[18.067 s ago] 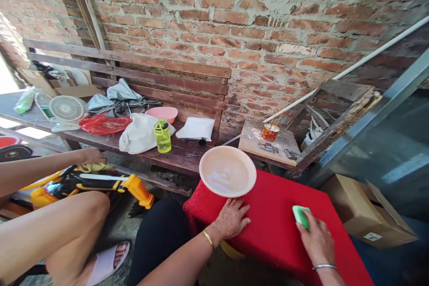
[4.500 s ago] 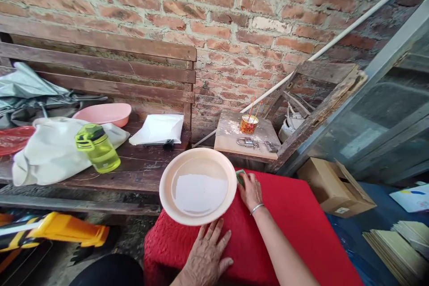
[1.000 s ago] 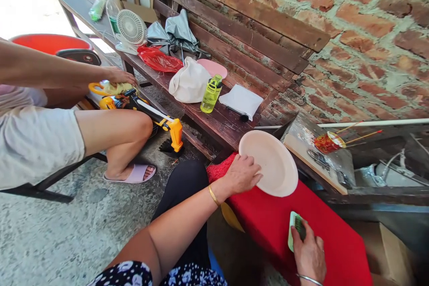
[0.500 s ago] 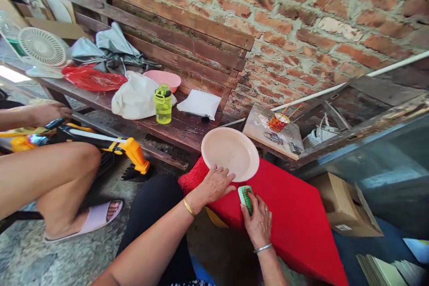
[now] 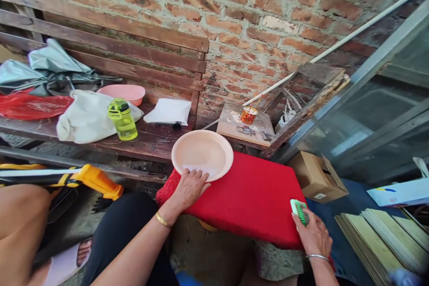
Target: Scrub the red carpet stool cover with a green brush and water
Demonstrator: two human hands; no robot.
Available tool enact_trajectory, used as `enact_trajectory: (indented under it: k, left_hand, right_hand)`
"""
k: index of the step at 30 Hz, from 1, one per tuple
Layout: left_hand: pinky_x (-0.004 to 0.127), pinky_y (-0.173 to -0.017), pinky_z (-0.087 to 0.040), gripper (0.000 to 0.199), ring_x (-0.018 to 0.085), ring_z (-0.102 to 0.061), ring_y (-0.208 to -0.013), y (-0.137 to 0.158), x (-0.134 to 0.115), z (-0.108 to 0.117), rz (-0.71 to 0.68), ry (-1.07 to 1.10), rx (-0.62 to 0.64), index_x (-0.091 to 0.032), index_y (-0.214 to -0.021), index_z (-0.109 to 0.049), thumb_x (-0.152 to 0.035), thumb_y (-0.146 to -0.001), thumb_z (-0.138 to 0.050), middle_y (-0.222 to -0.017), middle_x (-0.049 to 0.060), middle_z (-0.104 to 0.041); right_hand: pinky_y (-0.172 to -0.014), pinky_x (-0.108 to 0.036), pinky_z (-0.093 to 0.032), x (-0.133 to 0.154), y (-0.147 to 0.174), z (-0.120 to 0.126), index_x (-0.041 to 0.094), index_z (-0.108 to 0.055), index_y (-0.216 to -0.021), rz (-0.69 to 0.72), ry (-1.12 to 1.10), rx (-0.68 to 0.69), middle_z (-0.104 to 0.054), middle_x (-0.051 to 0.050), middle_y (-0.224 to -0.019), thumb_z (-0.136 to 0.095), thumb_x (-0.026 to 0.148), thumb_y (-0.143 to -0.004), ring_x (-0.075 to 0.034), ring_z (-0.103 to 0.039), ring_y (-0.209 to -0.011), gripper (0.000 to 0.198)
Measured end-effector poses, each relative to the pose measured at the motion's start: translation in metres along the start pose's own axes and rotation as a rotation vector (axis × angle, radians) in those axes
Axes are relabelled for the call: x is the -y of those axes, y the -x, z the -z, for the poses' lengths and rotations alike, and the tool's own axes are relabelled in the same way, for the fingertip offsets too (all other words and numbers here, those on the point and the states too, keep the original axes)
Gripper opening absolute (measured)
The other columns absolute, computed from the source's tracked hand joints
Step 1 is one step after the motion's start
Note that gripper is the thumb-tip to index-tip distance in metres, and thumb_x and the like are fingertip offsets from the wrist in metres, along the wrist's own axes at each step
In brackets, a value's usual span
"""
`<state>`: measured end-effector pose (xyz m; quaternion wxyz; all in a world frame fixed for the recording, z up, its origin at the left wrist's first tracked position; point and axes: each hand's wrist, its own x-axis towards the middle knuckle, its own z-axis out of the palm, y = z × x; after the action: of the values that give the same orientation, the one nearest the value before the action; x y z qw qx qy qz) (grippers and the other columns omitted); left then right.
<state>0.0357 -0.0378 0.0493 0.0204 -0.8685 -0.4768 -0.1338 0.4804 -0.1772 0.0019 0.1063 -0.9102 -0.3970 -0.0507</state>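
Note:
A pale pink basin [image 5: 226,149] holding some water stands at the left end of a red cloth [image 5: 254,196], which covers a low table or stool. My left hand [image 5: 191,189], with a gold bracelet, reaches over the basin's near rim. Its fingers are stretched out and apart, and the tips reach the rippling water. Nothing shows in its grasp. At the cloth's right end, my right hand [image 5: 315,234], with a silver bracelet, grips a pale green scrubbing brush [image 5: 300,211]. Dark green bristles are visible on the brush.
Behind is a wooden bench [image 5: 154,140] with a yellow-green bottle [image 5: 123,120], a white bag [image 5: 85,116] and a pink bowl [image 5: 129,93]. A small board [image 5: 231,129] bears a red cup [image 5: 248,115]. Right stands a cardboard box [image 5: 311,176]. Another person's knee [image 5: 22,214] is at left.
My right hand has carried the brush away from the basin to the cloth's right end. My left fingertips have dipped into the basin, where ripples now show. The view has swung right.

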Motion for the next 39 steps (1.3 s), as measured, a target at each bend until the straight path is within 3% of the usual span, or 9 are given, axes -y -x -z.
enact_trajectory:
  k: [5,10,12,16,18,25,31,36,39]
  left_hand:
    - [0.04,-0.087,-0.036,0.023,0.024,-0.059,-0.092,-0.002,0.003,-0.002,0.02,-0.016,0.017,-0.023,-0.112,-0.064,-0.034,-0.096,-0.052,-0.094,0.007,-0.066]
    - [0.039,-0.083,-0.037,0.024,0.025,-0.061,-0.092,-0.001,0.005,-0.005,-0.022,-0.122,-0.03,-0.022,-0.115,-0.064,-0.026,-0.096,-0.051,-0.096,0.007,-0.068]
    - [0.04,-0.082,-0.037,0.024,0.026,-0.062,-0.091,0.0,0.005,-0.007,-0.025,-0.154,-0.054,-0.021,-0.115,-0.064,-0.026,-0.096,-0.05,-0.096,0.007,-0.069]
    - [0.04,-0.082,-0.037,0.025,0.026,-0.062,-0.088,0.0,0.004,-0.01,0.011,-0.185,-0.075,-0.021,-0.111,-0.067,-0.026,-0.095,-0.048,-0.092,0.007,-0.07]
    - [0.04,-0.083,-0.037,0.026,0.026,-0.062,-0.088,0.0,0.003,-0.011,0.024,-0.208,-0.081,-0.021,-0.11,-0.067,-0.025,-0.094,-0.047,-0.092,0.007,-0.07]
    - [0.041,-0.084,-0.039,0.026,0.027,-0.063,-0.09,0.001,0.005,-0.014,0.014,-0.227,-0.122,-0.021,-0.108,-0.068,-0.024,-0.092,-0.048,-0.093,0.007,-0.07]
    - [0.042,-0.085,-0.04,0.026,0.027,-0.063,-0.089,0.001,0.004,-0.015,0.02,-0.253,-0.136,-0.021,-0.107,-0.069,-0.024,-0.093,-0.047,-0.092,0.007,-0.07]
    - [0.041,-0.085,-0.039,0.025,0.026,-0.062,-0.09,0.001,0.001,-0.015,0.036,-0.222,-0.139,-0.021,-0.107,-0.068,-0.023,-0.093,-0.048,-0.093,0.007,-0.07]
    - [0.041,-0.085,-0.038,0.024,0.026,-0.061,-0.089,0.0,-0.002,-0.013,0.064,-0.194,-0.136,-0.022,-0.106,-0.069,-0.023,-0.092,-0.049,-0.092,0.006,-0.07]
  right_hand:
    - [-0.075,-0.043,-0.05,-0.035,-0.016,0.006,0.021,-0.051,-0.13,-0.24,-0.256,0.183,-0.069,-0.014,-0.092,-0.039,0.076,-0.077,-0.032,-0.067,-0.083,0.078]
    - [-0.073,-0.043,-0.049,-0.058,-0.016,0.004,0.017,-0.051,-0.131,-0.403,-0.395,0.048,-0.069,-0.019,-0.103,-0.046,0.072,-0.073,-0.034,-0.066,-0.086,0.08]
    - [-0.077,-0.042,-0.049,-0.059,-0.008,0.0,0.017,-0.052,-0.13,-0.332,-0.438,-0.016,-0.067,-0.019,-0.111,-0.046,0.072,-0.073,-0.032,-0.065,-0.092,0.079]
    - [-0.09,-0.041,-0.045,-0.045,0.013,-0.003,0.023,-0.06,-0.121,0.13,-0.4,0.003,-0.066,-0.012,-0.118,-0.046,0.061,-0.079,-0.028,-0.061,-0.105,0.058]
    - [-0.092,-0.042,-0.044,-0.041,0.018,-0.002,0.025,-0.061,-0.122,0.212,-0.3,0.026,-0.066,-0.011,-0.118,-0.044,0.055,-0.084,-0.029,-0.06,-0.105,0.052]
    - [-0.08,-0.04,-0.048,-0.077,0.006,-0.003,0.018,-0.053,-0.13,-0.275,-0.334,0.021,-0.065,-0.012,-0.093,-0.043,0.06,-0.082,-0.028,-0.063,-0.087,0.065]
    - [-0.087,-0.038,-0.047,-0.067,0.013,-0.005,0.021,-0.058,-0.123,-0.057,-0.429,0.045,-0.064,-0.009,-0.097,-0.048,0.054,-0.08,-0.025,-0.062,-0.092,0.055]
    - [-0.082,-0.043,-0.048,-0.054,0.004,0.006,0.024,-0.055,-0.132,-0.223,-0.196,0.031,-0.061,-0.011,-0.095,-0.041,0.055,-0.088,-0.027,-0.062,-0.084,0.055]
    - [-0.086,-0.042,-0.048,-0.028,-0.005,0.008,0.022,-0.055,-0.13,-0.128,-0.289,-0.036,-0.062,-0.012,-0.099,-0.046,0.053,-0.086,-0.027,-0.061,-0.091,0.055]
